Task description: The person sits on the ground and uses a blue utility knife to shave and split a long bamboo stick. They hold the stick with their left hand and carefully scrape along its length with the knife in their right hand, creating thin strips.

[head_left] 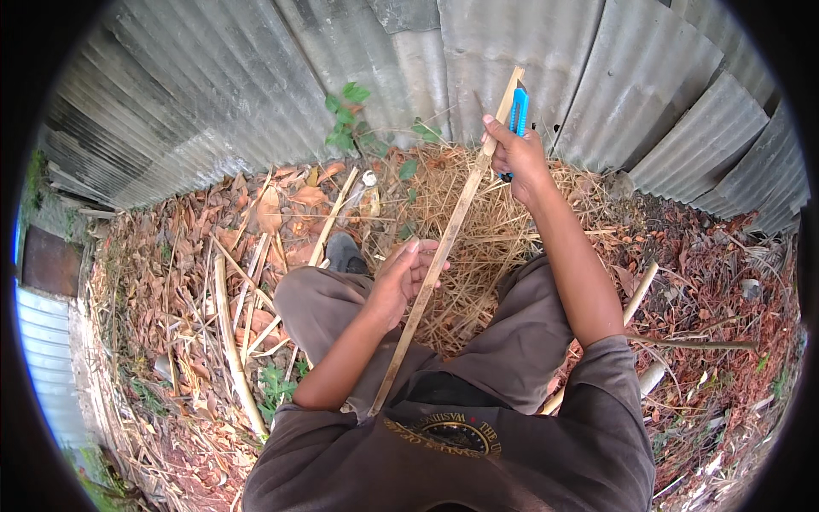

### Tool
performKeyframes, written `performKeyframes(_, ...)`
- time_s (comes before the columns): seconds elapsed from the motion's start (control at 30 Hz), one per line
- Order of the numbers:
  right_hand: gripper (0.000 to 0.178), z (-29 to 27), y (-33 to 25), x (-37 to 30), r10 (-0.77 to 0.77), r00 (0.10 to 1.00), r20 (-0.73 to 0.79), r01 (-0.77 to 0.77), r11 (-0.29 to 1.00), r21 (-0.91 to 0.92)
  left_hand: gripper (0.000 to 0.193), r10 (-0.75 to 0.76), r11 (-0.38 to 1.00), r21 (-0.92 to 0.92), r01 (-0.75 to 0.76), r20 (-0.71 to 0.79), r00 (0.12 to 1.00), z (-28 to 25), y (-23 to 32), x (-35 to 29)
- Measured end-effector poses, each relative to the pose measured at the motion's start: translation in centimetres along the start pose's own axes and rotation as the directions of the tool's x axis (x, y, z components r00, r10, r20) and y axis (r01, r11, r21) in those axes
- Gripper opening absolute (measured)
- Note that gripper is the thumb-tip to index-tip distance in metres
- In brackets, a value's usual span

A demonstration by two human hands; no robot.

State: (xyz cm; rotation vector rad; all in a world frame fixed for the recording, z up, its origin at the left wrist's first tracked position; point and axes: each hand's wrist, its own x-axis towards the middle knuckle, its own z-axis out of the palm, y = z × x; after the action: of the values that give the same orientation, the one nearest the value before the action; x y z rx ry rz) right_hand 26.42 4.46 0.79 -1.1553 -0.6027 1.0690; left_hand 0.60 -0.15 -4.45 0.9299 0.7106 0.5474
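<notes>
A long, narrow strip of split bamboo or wood (pixel 452 224) slants from my lap up toward the metal fence. Near its far end my right hand (pixel 520 160) is closed around a blue utility knife (pixel 519 113), blade pointing up, with the thumb pressed against the strip. My left hand (pixel 403 277) is beside the strip's middle, its fingers loosely spread and passing behind it, the thumb apart from it. The lower end of the strip rests against my dark shirt.
Corrugated metal sheets (pixel 520 34) form a fence ahead. Pale shavings (pixel 465 316) lie between my legs. On the left, bamboo sticks (pixel 232 333) lie among dry leaves (pixel 269 209). A small bottle (pixel 369 194) stands near the fence; a thin stick (pixel 695 343) lies right.
</notes>
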Motion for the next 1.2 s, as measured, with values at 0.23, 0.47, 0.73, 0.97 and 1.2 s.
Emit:
performKeyframes(0.23, 0.028, -2.6, -0.4, 1.0, -0.018, 1.0, -0.024, 0.021, 0.993, 0.113, 0.036, -0.102, 0.993, -0.061, 0.097, -0.088, 0.991, -1.9, -4.2, -5.0)
performKeyframes(0.47, 0.03, -6.1, -0.8, 2.6, -0.046, 0.998, -0.044, 0.057, 0.957, 0.285, 0.035, -0.178, 0.983, -0.049, 0.175, -0.079, 0.981, -3.0, -6.1, -8.0)
performKeyframes(0.73, 0.031, -7.9, -0.2, 3.7, -0.069, 0.993, -0.091, 0.096, 0.939, 0.33, 0.036, -0.231, 0.972, 0.015, 0.233, -0.069, 0.97, -3.3, -6.5, -9.3)
performKeyframes(0.97, 0.031, -9.8, -0.4, 3.7, -0.114, 0.99, -0.088, 0.136, 0.938, 0.319, 0.047, -0.32, 0.943, 0.075, 0.324, -0.06, 0.946, -4.0, -7.0, -11.2)
performKeyframes(1.2, 0.031, -9.1, -0.3, 3.7, -0.117, 0.985, -0.128, 0.149, 0.949, 0.277, 0.046, -0.247, 0.849, 0.486, 0.205, 0.023, 0.969, -3.3, -8.5, -11.1)
